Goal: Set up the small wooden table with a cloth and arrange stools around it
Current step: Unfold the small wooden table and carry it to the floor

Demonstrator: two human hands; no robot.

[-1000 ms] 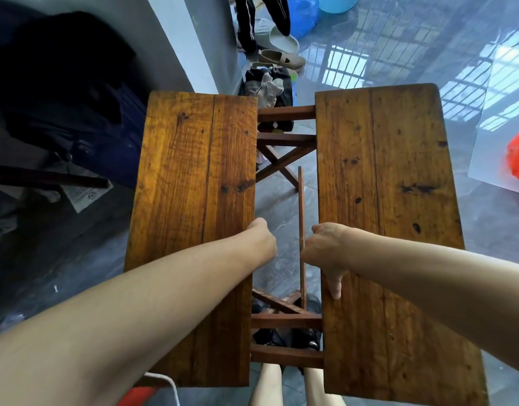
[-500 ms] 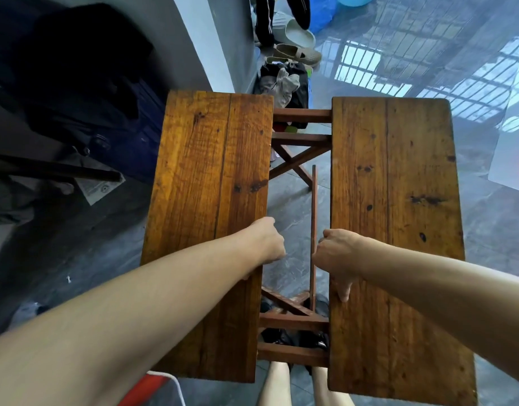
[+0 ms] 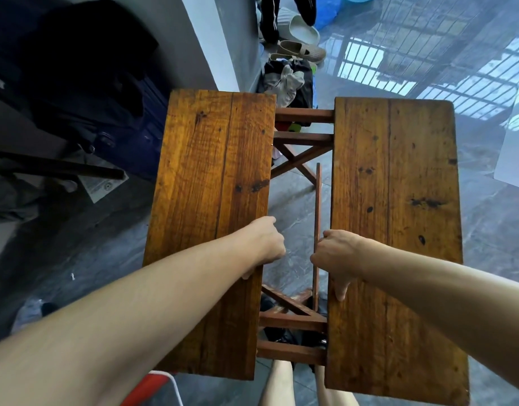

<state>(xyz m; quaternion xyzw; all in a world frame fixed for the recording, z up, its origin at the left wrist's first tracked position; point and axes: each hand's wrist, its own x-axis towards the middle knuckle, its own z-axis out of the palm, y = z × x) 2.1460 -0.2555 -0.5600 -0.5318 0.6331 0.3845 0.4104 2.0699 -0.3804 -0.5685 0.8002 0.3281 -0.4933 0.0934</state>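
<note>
The small wooden folding table stands in front of me with its top split into two brown leaves. The left leaf [image 3: 211,200] and the right leaf [image 3: 396,218] are parted by a wide gap that shows the crossed legs and rails [image 3: 303,140] below. My left hand [image 3: 265,244] grips the inner edge of the left leaf, fingers curled under it. My right hand [image 3: 336,256] grips the inner edge of the right leaf, thumb on top. No cloth or stool can be picked out.
A grey wall corner [image 3: 220,54] and dark bags [image 3: 85,83] lie to the left. Shoes [image 3: 299,48] and a heap of clothes [image 3: 287,80] sit beyond the table. Something red [image 3: 144,388] lies at the lower left. The glossy tiled floor [image 3: 487,200] stretches to the right.
The view has shifted so the table sits further right in frame. The gap between the two leaves looks slightly wider. Both hands keep their grip on the inner edges.
</note>
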